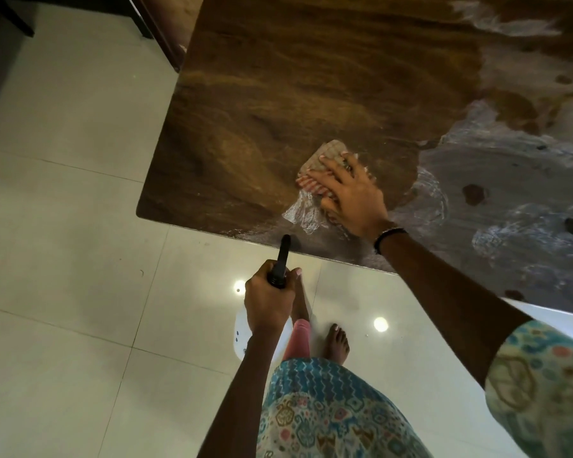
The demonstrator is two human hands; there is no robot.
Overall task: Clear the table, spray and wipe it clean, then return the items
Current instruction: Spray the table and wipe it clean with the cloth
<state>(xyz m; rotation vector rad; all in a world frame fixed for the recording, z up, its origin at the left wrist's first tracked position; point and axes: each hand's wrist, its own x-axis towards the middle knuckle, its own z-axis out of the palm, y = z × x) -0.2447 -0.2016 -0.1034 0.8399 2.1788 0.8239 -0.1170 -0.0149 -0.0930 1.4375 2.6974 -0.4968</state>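
A brown wooden table (262, 104) fills the upper part of the view, with white foamy spray streaks across its right side. My right hand (349, 190) lies flat with spread fingers on a checked red-and-white cloth (315, 166), pressing it onto the wet tabletop near the front edge. My left hand (268, 300) grips a spray bottle (282, 259) by its black neck, below the table's front edge, its black nozzle pointing up toward the edge. The bottle's white body shows beneath the hand.
Glossy white floor tiles (73, 246) lie left of and in front of the table. A dark chair or furniture leg (166, 31) stands at the table's far left corner. My bare feet (336, 342) stand close to the table's front edge.
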